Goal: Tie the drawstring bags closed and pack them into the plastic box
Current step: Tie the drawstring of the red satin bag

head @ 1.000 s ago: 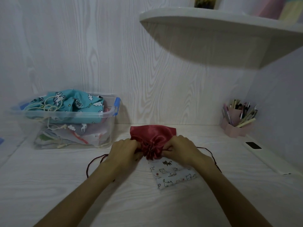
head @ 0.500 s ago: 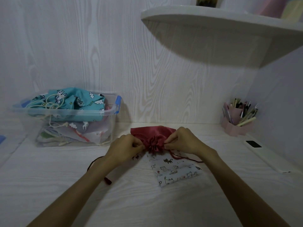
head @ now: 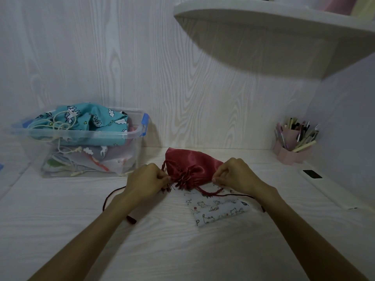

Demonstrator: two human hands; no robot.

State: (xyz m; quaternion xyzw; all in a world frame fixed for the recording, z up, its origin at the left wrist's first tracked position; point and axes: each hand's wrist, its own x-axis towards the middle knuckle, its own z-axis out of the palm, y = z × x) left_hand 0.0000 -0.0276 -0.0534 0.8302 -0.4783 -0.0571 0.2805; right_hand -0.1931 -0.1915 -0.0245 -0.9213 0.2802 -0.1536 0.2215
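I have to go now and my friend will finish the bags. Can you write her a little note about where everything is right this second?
Left hand: pinching the dark red cord at the gathered mouth of the red satin bag.
Right hand: pinching the cord on the other side of the mouth.
The red bag lies on the desk, mouth cinched, cords trailing loose to both sides; no finished knot shows.
The cat-print bag lies flat just in front of it, untied.
The plastic box, back left, already holds several bags.
Left to do: knot the red bag, box it, then tie and box the cat-print one.
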